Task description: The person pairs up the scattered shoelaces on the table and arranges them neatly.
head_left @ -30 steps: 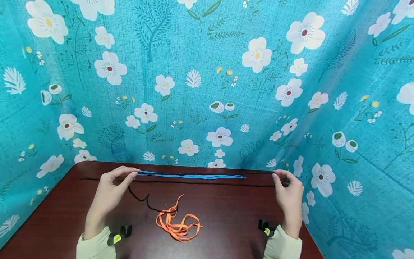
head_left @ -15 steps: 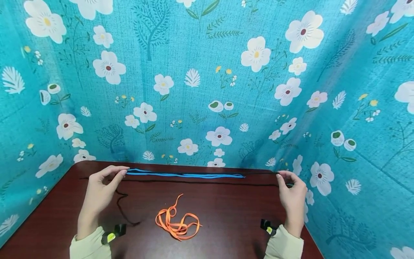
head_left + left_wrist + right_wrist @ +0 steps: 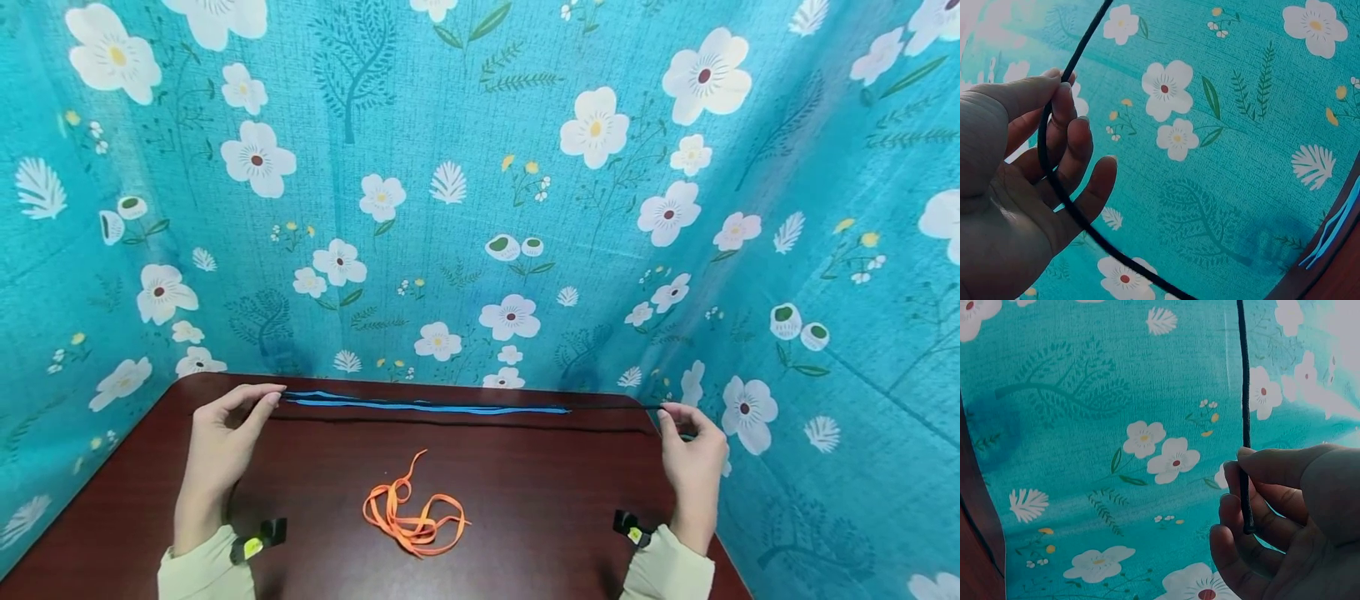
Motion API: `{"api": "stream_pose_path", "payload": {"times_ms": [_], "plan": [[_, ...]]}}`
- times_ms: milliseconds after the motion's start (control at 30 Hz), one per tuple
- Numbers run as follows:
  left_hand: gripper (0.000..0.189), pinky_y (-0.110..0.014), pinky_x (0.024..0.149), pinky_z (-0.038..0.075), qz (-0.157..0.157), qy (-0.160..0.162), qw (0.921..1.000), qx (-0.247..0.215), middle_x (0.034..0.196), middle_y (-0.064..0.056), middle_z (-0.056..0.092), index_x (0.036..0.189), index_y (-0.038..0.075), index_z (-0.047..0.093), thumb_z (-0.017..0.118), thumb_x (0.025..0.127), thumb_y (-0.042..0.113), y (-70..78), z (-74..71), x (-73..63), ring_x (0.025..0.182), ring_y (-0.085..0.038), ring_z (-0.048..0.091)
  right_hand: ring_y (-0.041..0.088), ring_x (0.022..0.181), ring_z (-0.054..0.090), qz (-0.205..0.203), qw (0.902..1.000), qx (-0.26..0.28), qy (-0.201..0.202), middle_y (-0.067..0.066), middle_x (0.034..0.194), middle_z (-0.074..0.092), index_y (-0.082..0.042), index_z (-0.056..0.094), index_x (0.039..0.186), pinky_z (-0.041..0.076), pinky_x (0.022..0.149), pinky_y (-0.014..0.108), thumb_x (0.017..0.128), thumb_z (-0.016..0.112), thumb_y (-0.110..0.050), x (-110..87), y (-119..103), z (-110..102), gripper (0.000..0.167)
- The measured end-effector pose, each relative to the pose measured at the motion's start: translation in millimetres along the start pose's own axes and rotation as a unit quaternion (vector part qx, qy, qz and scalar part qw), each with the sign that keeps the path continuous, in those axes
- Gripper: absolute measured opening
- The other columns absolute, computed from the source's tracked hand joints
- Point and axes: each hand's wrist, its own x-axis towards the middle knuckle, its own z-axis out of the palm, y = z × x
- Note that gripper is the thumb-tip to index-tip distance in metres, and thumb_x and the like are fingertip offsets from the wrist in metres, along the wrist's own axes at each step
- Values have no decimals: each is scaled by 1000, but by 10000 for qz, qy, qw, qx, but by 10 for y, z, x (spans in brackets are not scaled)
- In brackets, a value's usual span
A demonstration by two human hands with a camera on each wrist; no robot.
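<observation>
A thin black cord (image 3: 615,407) runs almost straight between my two hands, above the back of the table. My left hand (image 3: 225,429) pinches it between thumb and fingertips; the left wrist view shows the cord (image 3: 1119,256) curving on past the palm as a loose tail. At the other side, my right hand (image 3: 692,454) pinches the cord near its end, and a short cord end (image 3: 1248,519) pokes out below the fingertips in the right wrist view. Flat blue laces (image 3: 495,409) lie lengthwise at the table's back, partly behind the held cord.
A second black cord (image 3: 465,424) lies straight across the table (image 3: 540,500), just in front of the blue laces. Closer in, an orange shoelace (image 3: 405,543) lies in a loopy heap. Flowered teal cloth (image 3: 450,275) walls the back and sides.
My hands have drawn apart, the left moving left and the right moving right. The black cord's loose tail has slid left off the orange shoelace and is now mostly hidden by the left hand.
</observation>
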Motion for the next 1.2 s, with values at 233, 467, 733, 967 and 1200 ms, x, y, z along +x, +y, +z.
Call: {"api": "stream_pose_path", "payload": {"times_ms": [233,467,733,967,1200], "plan": [[23,-9,74,47,-60,285,9995,138,97,25,69,119,2,74,68,98,11,-98,-54,16,87,0,62,7,80,50,248,9996,-109,117,3,94,65,-5,74,113,41,59,17,102,63,-28,20,75,-46,28],[24,-8,72,46,-245,727,9970,118,97,23,68,119,3,74,71,96,11,-158,-85,38,85,1,61,10,84,50,518,9986,-93,71,6,101,65,-5,73,115,42,61,16,103,61,-31,31,169,-99,32],[24,-10,67,45,-341,1163,9926,58,94,25,68,118,2,75,71,95,10,-271,-159,37,81,-2,59,7,85,50,781,9966,-176,176,4,101,65,-4,72,117,41,66,16,102,60,-34,44,281,-176,35],[24,-9,71,45,-418,1567,9868,41,92,26,67,117,1,75,72,95,10,-410,-218,31,82,0,60,3,80,50,813,9957,-175,412,-3,94,63,-2,73,116,41,65,13,102,62,-31,51,343,-256,34],[25,-9,74,49,-380,2410,9676,-654,88,20,71,116,-7,73,71,94,6,-609,-250,45,79,2,67,-3,75,48,929,9927,-294,713,-9,88,61,-1,74,114,39,65,14,101,63,-28,64,406,-339,32]]}}
